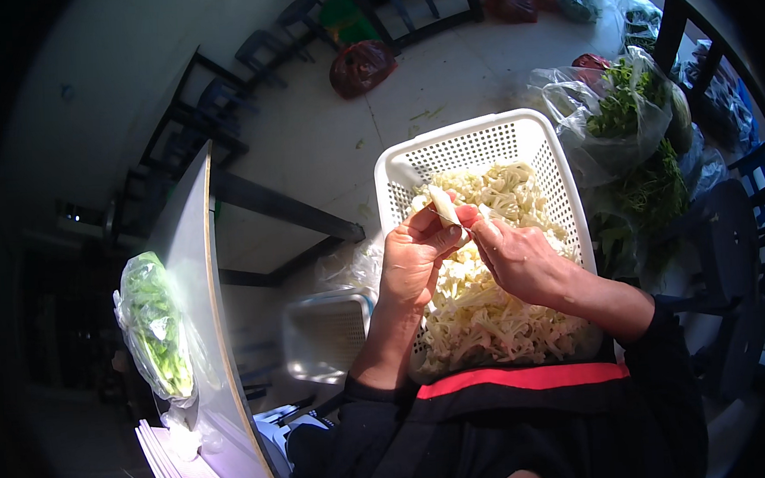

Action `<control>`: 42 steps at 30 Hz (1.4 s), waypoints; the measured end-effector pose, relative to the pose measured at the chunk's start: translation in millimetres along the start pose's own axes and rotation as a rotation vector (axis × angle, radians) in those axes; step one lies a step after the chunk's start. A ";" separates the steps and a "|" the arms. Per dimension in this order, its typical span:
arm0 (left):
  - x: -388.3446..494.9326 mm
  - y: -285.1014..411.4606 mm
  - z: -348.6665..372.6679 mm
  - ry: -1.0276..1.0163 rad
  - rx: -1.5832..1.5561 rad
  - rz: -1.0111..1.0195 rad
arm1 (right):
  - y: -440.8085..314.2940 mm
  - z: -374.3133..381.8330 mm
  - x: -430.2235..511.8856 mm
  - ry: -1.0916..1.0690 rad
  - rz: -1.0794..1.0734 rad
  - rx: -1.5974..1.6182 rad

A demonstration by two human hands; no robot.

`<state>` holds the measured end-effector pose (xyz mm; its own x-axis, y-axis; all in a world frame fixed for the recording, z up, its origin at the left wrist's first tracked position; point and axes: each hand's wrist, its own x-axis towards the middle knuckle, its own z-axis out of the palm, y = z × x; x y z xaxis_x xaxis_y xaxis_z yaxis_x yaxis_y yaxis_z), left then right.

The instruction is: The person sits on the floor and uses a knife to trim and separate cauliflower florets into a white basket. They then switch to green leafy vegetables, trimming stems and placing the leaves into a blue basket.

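Note:
A white perforated plastic basket (480,127) stands in front of me, with cut cauliflower florets (491,327) heaped inside. Over the heap, my left hand (416,253) holds a pale, thick piece of vegetable stem (444,206) upright between thumb and fingers. My right hand (520,258) is closed beside it, its fingertips meeting the lower end of the stem. A thin metal edge, perhaps a small blade, shows across the stem at my right fingertips; most of that tool is hidden by the fingers.
On the left, a table (214,300) carries bagged green vegetables (157,329) and a stack of paper (186,463). A second white basket (326,336) sits below it. Plastic bags of leafy greens (628,103) lie to the right, a red bag (362,68) on the floor ahead, and stools (299,13) beyond.

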<state>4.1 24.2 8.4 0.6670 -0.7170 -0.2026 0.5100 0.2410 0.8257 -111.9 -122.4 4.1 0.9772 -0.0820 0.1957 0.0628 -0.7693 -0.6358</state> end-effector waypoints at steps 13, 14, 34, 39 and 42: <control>-0.4 -7.2 -2.6 -0.198 -0.180 0.033 | 0.8 5.0 -3.7 0.010 -0.036 -0.084; 0.0 -8.1 -3.1 -0.196 -0.148 0.046 | 0.5 3.8 -3.6 0.011 -0.032 -0.069; 12.7 -1.8 -10.7 -0.345 -0.251 -0.017 | 5.8 -18.9 -0.7 -0.076 0.059 0.345; 17.4 -5.7 -10.7 -0.273 -0.194 -0.028 | 2.8 -29.8 -1.3 -0.201 0.232 0.684; 14.9 -9.3 -5.7 -0.149 -0.147 -0.043 | 0.1 -32.2 -2.8 0.013 0.106 0.579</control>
<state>12.5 15.0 -5.3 0.5610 -0.8146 -0.1471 0.6170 0.2930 0.7304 -121.1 -142.6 27.5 0.9819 -0.1504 0.1153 0.0685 -0.2852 -0.9560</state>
